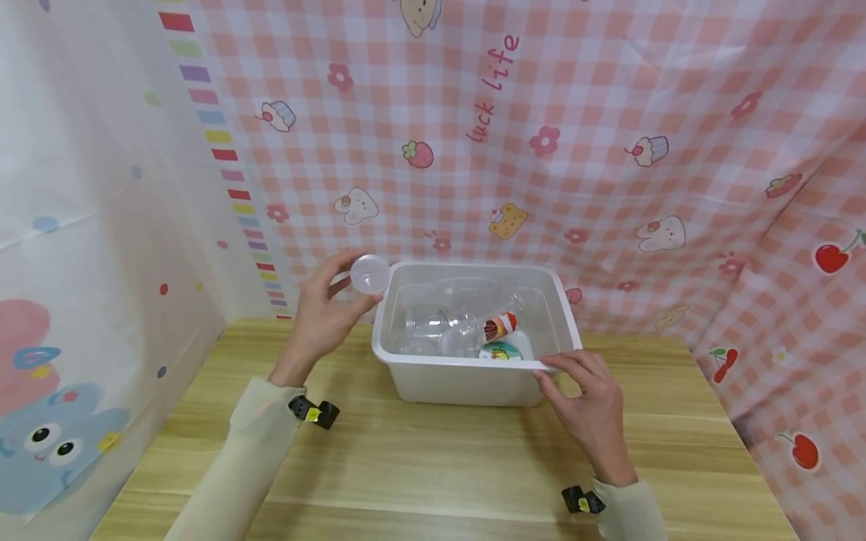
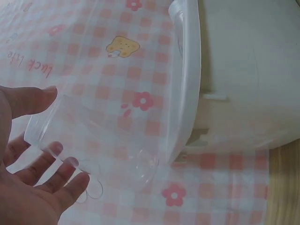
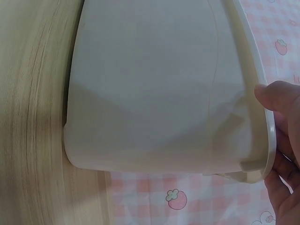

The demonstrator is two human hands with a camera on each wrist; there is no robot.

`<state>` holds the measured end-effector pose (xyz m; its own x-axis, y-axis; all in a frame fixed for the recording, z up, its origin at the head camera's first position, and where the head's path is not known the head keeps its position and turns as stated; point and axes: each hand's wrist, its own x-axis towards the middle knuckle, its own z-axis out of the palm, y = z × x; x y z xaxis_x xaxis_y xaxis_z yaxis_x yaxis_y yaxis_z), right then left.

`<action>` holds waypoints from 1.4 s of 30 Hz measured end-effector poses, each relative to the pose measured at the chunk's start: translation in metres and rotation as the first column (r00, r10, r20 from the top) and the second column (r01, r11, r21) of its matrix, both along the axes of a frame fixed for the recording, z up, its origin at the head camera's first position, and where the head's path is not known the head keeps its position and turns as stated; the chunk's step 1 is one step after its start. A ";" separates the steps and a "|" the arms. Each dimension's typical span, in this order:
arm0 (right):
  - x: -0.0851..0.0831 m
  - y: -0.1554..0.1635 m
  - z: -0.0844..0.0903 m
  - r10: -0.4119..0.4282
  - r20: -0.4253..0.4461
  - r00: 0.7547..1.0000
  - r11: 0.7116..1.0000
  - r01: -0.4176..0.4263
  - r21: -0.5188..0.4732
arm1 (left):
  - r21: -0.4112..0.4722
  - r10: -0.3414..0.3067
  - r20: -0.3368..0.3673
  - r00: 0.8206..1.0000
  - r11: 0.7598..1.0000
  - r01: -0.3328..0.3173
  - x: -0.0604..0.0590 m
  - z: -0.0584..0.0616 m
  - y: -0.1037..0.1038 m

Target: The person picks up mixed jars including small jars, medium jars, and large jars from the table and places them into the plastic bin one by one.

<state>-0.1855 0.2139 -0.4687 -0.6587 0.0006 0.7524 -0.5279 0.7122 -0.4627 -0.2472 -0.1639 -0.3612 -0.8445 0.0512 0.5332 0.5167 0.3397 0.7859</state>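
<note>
My left hand (image 1: 328,308) holds a clear plastic cup (image 1: 370,274) just outside the left rim of a white plastic bin (image 1: 467,382). In the left wrist view the see-through cup (image 2: 98,136) lies between the thumb and the fingers, its far end hard to make out against the cloth. At the bin's front right corner, my right hand (image 1: 587,398) grips the rim, thumb outside and fingers over the inner side. Inside the bin lie clear plastic bottles (image 1: 460,334), a red-labelled piece (image 1: 501,327) and a white item with a green print (image 1: 501,351).
The bin stands on a wooden table (image 1: 419,466), near its back edge. Behind it hangs a pink checked cloth (image 1: 460,180); a white printed cloth (image 1: 101,225) hangs at the left and more checked cloth (image 1: 798,361) at the right.
</note>
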 end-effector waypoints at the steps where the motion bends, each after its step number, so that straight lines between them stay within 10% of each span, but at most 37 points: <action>1: 0.000 0.000 0.000 0.001 0.000 1.000 1.000 -0.001 -0.001 | -0.005 -0.011 -0.005 1.000 1.000 0.011 -0.001 0.001 0.001; 23: -0.001 -0.001 -0.001 0.005 -0.001 1.000 1.000 -0.005 -0.013 | -0.219 -0.208 -0.032 0.978 0.956 0.196 -0.026 -0.003 0.016; 31: 0.000 -0.001 -0.002 0.008 0.004 1.000 1.000 -0.008 -0.013 | -0.418 -0.140 0.157 0.978 0.887 0.195 -0.031 -0.007 0.013; 42: 0.000 0.001 -0.001 -0.007 0.018 1.000 1.000 0.007 0.000 | -0.391 -0.066 0.152 0.986 0.913 0.121 -0.028 -0.012 0.001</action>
